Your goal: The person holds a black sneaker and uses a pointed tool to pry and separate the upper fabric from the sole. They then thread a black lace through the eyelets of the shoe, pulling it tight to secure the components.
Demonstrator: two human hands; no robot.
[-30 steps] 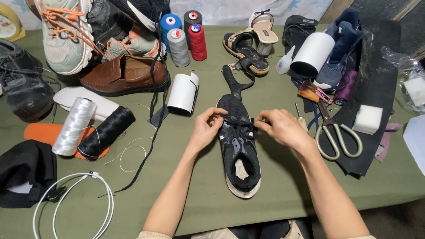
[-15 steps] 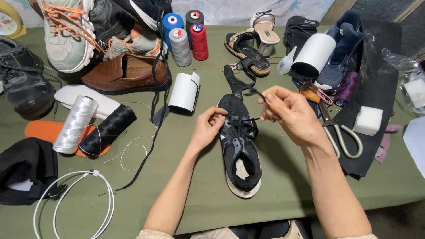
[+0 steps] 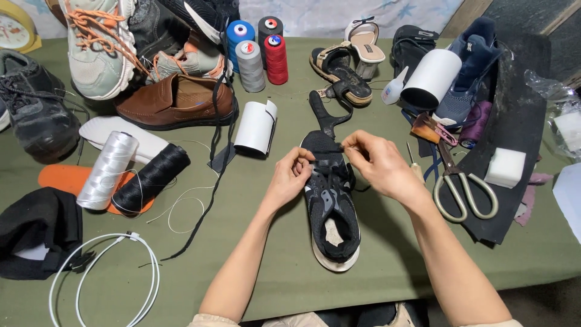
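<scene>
A black mesh running shoe with a grey side panel and white sole [image 3: 331,215] lies toe away from the person on the olive-green cloth-covered table [image 3: 254,266], roughly at its centre. The left hand [image 3: 292,177] rests against the shoe's left side at the lacing, thumb and forefinger pinched closed on a black lace. The right hand [image 3: 376,165] sits over the shoe's upper right part, fingertips pinched together on the lace near the toe end; how much lace is gripped cannot be told.

Just beside the right hand lies a thin wooden-handled awl [image 3: 414,165], and beyond it a pair of large steel scissors [image 3: 459,188] on a black rubber sheet [image 3: 514,127], with a white foam block [image 3: 505,167] close by. Left of the shoe stand a curled white sheet roll [image 3: 256,127], a black thread spool [image 3: 151,177] and a white thread spool [image 3: 108,171], both lying on an orange insole [image 3: 60,178]. A brown leather shoe [image 3: 175,102] and upright thread cones in blue, grey and red [image 3: 257,54] occupy the far side.
</scene>
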